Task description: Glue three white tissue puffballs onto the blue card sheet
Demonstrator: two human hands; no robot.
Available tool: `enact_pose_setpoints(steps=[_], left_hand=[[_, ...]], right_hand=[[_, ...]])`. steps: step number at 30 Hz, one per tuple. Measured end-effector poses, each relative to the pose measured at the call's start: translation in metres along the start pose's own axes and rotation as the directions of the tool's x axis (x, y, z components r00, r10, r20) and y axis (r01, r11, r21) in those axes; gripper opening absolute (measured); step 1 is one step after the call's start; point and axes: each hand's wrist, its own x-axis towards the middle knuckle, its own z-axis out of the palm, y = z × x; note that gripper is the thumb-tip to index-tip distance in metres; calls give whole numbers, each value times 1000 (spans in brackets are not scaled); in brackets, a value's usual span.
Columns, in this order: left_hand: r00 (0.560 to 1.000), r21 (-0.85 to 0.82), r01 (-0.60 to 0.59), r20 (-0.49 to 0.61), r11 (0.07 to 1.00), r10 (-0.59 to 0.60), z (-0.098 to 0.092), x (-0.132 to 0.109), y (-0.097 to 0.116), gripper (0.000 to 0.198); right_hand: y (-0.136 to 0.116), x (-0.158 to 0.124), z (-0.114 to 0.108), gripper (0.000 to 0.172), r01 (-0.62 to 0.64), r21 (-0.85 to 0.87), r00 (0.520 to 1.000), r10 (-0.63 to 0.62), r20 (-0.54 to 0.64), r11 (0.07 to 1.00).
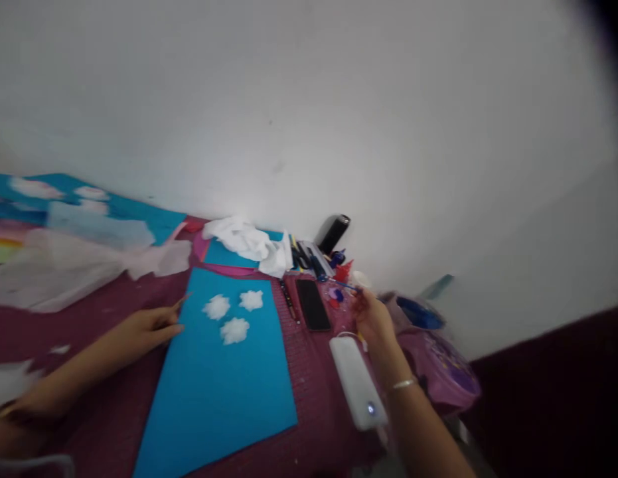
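Note:
A blue sheet of paper [229,392] lies on the table with three white, ragged-edged puffs [235,330] grouped on its upper part. At the sheet's left edge, my left hand [156,325] rests with thumb and forefinger apart; I see nothing clearly held in it. Over to the right, my right hand [374,320] is closed on a thin blue paintbrush [344,285], which points left. Under and beside the brush are blobs of red, purple and blue paint [335,297]. Motion blurs the fine detail.
A black phone [312,305], a dark pen [289,302] and a white power bank [356,382] lie right of the sheet. Crumpled white tissue [241,239] sits behind it, near the wall. A purple bag [441,365] stands beyond my right hand. Thin pale sheets [64,265] spread at left.

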Motion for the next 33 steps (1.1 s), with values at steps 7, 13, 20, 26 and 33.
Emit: enact_pose_setpoints(steps=[7, 13, 20, 26, 33], left_hand=[[998, -5, 17, 64, 1000, -17, 0, -5, 7, 31], [998, -46, 6, 65, 999, -3, 4, -5, 2, 31], [992, -97, 64, 114, 993, -53, 3, -4, 4, 30], [988, -170, 80, 146, 982, -55, 4, -5, -5, 34], [987, -162, 82, 147, 983, -58, 4, -5, -6, 35]], right_hand=[[16, -62, 100, 8, -356, 389, 931, 284, 230, 850], [57, -72, 136, 18, -238, 319, 964, 181, 196, 917], [72, -57, 116, 25, -133, 227, 990, 120, 71, 965], [75, -50, 112, 23, -92, 144, 995, 86, 51, 985], [78, -50, 115, 25, -97, 68, 993, 92, 71, 993]])
